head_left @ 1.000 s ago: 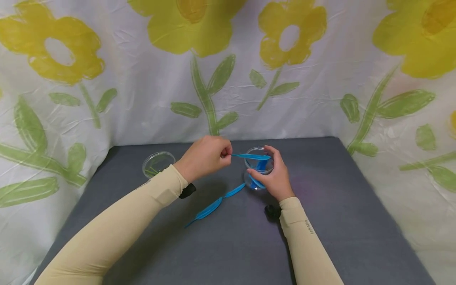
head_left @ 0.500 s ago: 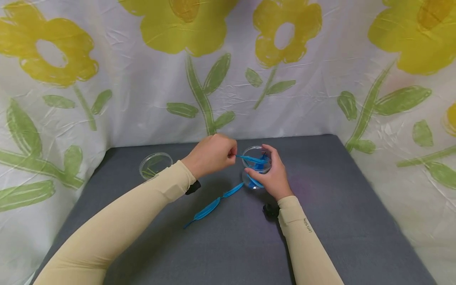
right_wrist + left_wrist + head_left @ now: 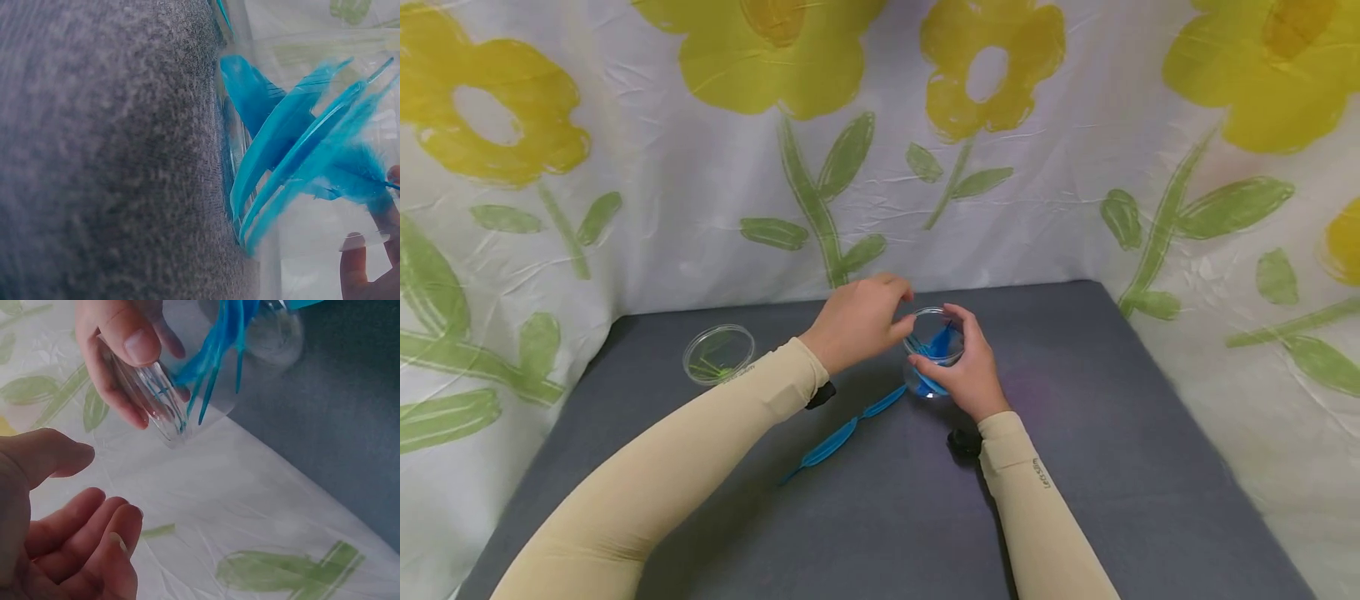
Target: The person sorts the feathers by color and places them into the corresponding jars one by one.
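Observation:
My right hand (image 3: 973, 375) grips a clear cup (image 3: 913, 380) on the grey table, fingers and thumb round its side near the rim. Inside the cup lie several blue feathers (image 3: 287, 140), leaning across one another, their quills pointing up toward the mouth in the right wrist view. At the cup's left rim hovers my left hand (image 3: 861, 323); its thumb and fingers are parted, with nothing between them in the left wrist view. Two more blue feathers, a longer one (image 3: 829, 443) and a shorter one (image 3: 883, 402), lie end to end on the table left of the cup.
A round clear container (image 3: 718, 329) with yellow-green streaks showing in it stands at the back left, just beyond my left forearm. Behind the dark grey table (image 3: 1112, 467) hangs a white curtain (image 3: 685, 225) with printed yellow flowers.
My left hand has moved right to the cup and let go of the blue feather it pinched; that feather is now in the cup. My right hand keeps its hold on the cup.

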The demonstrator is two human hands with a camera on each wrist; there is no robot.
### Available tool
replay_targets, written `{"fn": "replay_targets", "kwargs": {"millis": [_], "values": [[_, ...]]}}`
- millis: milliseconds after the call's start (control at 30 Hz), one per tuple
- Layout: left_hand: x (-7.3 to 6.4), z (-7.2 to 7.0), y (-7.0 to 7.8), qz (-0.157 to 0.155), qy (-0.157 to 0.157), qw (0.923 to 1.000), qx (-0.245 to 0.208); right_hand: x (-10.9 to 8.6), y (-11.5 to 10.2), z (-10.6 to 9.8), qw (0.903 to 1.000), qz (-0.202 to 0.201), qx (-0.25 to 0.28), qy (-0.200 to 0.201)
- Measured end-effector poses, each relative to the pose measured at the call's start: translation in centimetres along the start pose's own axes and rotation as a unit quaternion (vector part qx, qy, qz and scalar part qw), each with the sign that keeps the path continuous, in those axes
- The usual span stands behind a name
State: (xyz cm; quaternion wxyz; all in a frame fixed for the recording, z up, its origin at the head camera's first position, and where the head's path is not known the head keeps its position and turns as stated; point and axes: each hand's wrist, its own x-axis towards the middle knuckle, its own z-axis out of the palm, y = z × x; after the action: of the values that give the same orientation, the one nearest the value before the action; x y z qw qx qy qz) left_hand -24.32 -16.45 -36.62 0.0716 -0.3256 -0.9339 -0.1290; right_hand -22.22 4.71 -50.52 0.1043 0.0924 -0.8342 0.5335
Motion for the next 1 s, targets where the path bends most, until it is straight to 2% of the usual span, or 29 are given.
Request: {"fn": "replay_targets", "kwargs": {"millis": [300,500,633,767,1000], "values": [[-2.3,-0.2,-1.4,-0.024,0.020,0.9995,-0.005,0.0,-0.5,0.3,1.0000,-0.005,0.004,0.002],[-4.3,-0.3,-2.2,-0.044,0.022,0.9982,-0.035,-0.2,-0.2,0.2,0.9999,-0.009,0.001,0.010],[-6.6,-0.2,-2.9,-0.062,0.029,0.9965,-0.048,-0.2,-0.2,0.4,0.9999,-0.008,0.000,0.012],[-9.6,0.6,-3.6,-0.075,0.029,0.9951,-0.059,-0.3,-0.2,0.6,1.0000,-0.004,0.001,0.007],[-14.6,2.2,-5.1,-0.108,0.002,0.9910,-0.079,-0.3,-0.3,0.3,0.9999,-0.007,-0.003,0.008]]}}
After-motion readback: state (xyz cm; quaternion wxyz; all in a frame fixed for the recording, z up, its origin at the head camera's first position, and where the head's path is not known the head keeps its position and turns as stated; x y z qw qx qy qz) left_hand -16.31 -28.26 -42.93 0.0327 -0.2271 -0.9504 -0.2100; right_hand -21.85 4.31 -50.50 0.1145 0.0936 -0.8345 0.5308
